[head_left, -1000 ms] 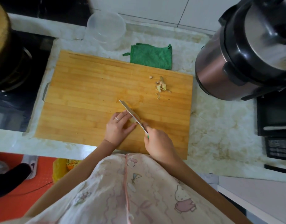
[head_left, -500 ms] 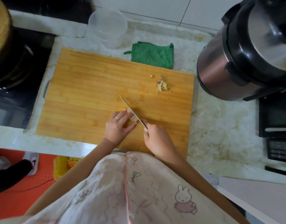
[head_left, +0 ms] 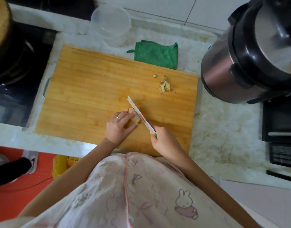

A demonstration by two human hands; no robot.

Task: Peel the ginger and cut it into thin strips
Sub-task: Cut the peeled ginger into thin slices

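1. Ginger (head_left: 135,117) sits mid cutting board (head_left: 92,89), toward the near edge. It's pale and looks peeled. Peel scraps (head_left: 164,85) lie well apart at the board's far right
2. Main risk: left hand (head_left: 119,127) fingers (head_left: 122,116) are on the ginger just beside the knife (head_left: 139,114) blade. They look fairly flat, not tucked back. If the blade drifts left or the piece rolls, a fingertip or the thumb takes the edge
3. Second risk: the piece is small and knobbly. With no flat face down it would likely rock under the cut, giving thick wedges instead of thin slices, so poor strips later
4. Can't tell if the edge is already in the ginger or just against its right side. Blade runs diagonally, tip pointing away and left
5. Left grip: fingers over the top, thumb along the near side, lightly curled round the ginger and pinning it to the board
6. Right hand (head_left: 164,142) grip: closed fully round the knife handle, only a bit of green showing at the fist. A slip here on a wet handle would send the blade toward the left thumb
7. Board sits square on the tabletop (head_left: 223,129). If it slides under pressure, same hazard
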